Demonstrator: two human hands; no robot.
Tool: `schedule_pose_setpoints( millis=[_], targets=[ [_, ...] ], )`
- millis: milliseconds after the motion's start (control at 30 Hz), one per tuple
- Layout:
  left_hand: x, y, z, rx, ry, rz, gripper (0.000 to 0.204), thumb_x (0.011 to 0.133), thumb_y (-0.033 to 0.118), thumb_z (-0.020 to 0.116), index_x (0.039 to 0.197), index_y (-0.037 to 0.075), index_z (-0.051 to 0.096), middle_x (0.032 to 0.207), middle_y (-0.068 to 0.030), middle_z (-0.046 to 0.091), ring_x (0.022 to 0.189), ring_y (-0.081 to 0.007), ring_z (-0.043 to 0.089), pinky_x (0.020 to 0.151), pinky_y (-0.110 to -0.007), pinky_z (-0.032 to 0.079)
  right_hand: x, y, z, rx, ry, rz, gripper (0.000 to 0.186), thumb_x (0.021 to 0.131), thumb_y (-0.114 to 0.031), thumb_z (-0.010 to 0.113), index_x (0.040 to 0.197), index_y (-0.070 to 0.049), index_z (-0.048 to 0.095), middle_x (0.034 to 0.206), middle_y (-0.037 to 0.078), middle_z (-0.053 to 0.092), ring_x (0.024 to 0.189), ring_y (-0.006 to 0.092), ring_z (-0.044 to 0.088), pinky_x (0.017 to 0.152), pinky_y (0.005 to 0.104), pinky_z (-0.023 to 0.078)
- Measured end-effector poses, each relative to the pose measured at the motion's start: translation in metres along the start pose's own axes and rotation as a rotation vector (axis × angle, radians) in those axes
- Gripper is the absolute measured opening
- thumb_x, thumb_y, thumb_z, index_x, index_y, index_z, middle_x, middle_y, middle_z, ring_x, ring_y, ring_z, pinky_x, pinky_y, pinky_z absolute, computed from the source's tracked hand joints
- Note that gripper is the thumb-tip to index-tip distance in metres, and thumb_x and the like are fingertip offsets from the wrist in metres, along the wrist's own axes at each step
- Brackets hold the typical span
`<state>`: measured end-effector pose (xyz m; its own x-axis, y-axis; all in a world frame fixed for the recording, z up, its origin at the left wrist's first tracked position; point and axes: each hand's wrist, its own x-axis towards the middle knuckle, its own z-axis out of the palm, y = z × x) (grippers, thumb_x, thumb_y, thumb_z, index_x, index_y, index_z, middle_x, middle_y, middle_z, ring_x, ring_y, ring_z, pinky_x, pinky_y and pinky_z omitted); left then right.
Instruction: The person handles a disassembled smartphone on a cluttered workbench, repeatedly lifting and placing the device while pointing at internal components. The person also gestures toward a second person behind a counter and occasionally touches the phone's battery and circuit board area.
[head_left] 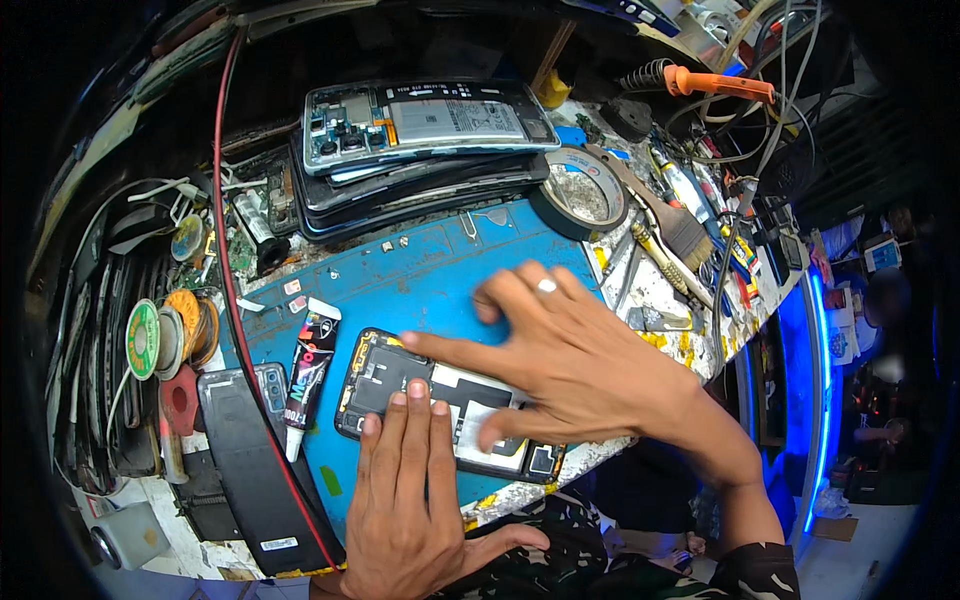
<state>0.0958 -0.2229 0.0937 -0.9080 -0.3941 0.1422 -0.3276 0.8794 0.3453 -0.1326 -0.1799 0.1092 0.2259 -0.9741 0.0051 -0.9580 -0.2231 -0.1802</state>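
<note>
An opened phone (385, 370) lies on a blue work mat (420, 270), its inner frame and a pale battery area facing up. My left hand (410, 490) rests on its lower edge with the fingers stretched flat and the thumb out to the right. My right hand (570, 360) reaches over from the right, index finger extended to the phone's upper left part, other fingers apart; it covers much of the middle. Left of the phone is a black tube of glue (312, 365) with a white nozzle. A dark phone back cover (240, 430) lies beyond the tube.
Several opened phones (430, 120) are stacked at the back, beside a tape roll (580, 195). Brushes (680, 230) and tools crowd the right. An orange-handled soldering iron (715, 85) sits far right. Wire spools (170, 335) stand left; a red cable (222, 180) crosses the bench.
</note>
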Motion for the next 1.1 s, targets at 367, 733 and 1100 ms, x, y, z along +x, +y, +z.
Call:
schedule_pose_setpoints(
  millis=[367, 733, 1100],
  targets=[
    [0.000, 0.005, 0.001, 0.069, 0.007, -0.047, 0.130, 0.056, 0.086, 0.068, 0.137, -0.013, 0.046, 0.143, -0.0320, 0.048, 0.136, -0.0441, 0.045, 0.117, -0.058, 0.028, -0.053, -0.003, -0.018, 0.031, -0.200, 0.205, 0.072, 0.086, -0.072, 0.054, 0.146, -0.032, 0.053, 0.102, 0.012, 0.047, 0.094, 0.0269, 0.048, 0.084, 0.0386, 0.039],
    [-0.001, 0.009, 0.005, 0.111, 0.073, -0.070, 0.130, 0.052, 0.087, 0.067, 0.138, -0.008, 0.048, 0.144, -0.0274, 0.050, 0.133, -0.0438, 0.048, 0.116, -0.059, 0.029, -0.057, -0.003, -0.009, 0.096, -0.033, 0.150, 0.078, 0.081, -0.075, 0.056, 0.146, -0.032, 0.053, 0.108, 0.014, 0.049, 0.099, 0.0301, 0.049, 0.088, 0.0434, 0.038],
    [-0.002, 0.005, 0.008, 0.116, 0.085, -0.049, 0.130, 0.053, 0.089, 0.064, 0.137, -0.009, 0.049, 0.145, -0.0272, 0.049, 0.133, -0.0450, 0.048, 0.116, -0.058, 0.030, -0.058, -0.008, -0.008, 0.137, 0.042, 0.126, 0.071, 0.087, -0.064, 0.061, 0.146, -0.025, 0.054, 0.105, 0.013, 0.050, 0.098, 0.0278, 0.050, 0.085, 0.0422, 0.041]
  ],
)
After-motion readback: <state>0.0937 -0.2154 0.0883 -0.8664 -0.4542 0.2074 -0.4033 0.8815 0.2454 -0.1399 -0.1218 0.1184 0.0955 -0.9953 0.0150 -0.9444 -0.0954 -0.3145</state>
